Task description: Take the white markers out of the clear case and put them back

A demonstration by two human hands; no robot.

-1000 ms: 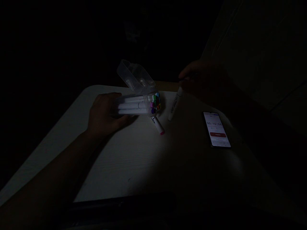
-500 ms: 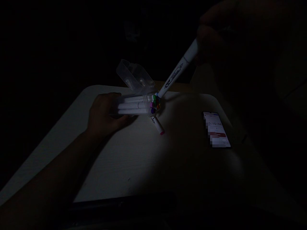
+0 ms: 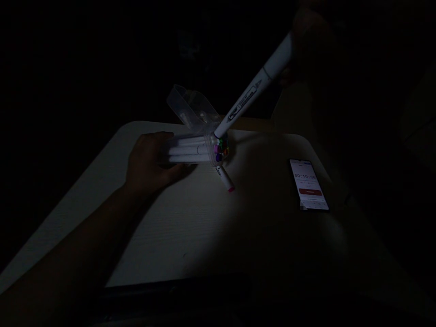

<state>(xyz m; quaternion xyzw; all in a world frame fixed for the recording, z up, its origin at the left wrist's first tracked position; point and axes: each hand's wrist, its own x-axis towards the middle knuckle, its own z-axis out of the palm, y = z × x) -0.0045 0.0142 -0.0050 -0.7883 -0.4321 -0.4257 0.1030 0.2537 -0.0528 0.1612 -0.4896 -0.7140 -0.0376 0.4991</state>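
My left hand [image 3: 148,159] is wrapped round the closed end of a clear plastic marker case [image 3: 165,152], which lies on its side with its mouth to the right. Several white markers with coloured ends [image 3: 223,147] fill the case. Its clear lid [image 3: 192,106] is flipped up and back. At the upper right my right hand [image 3: 311,34], very dark, grips a white marker [image 3: 245,100] by its upper end. This marker slants down to the left, its lower tip at the upper edge of the case mouth. Another marker [image 3: 225,179], with a pink end, lies partly under the case.
A phone [image 3: 309,185] with a lit timer screen lies on the right of the pale table [image 3: 160,222]. A dark edge [image 3: 177,290] runs along the front. The surroundings are almost black.
The marker in my right hand has shifted slightly left, and its tip has moved from the coloured ends to the upper rim of the case mouth. My left hand and the case have barely moved.
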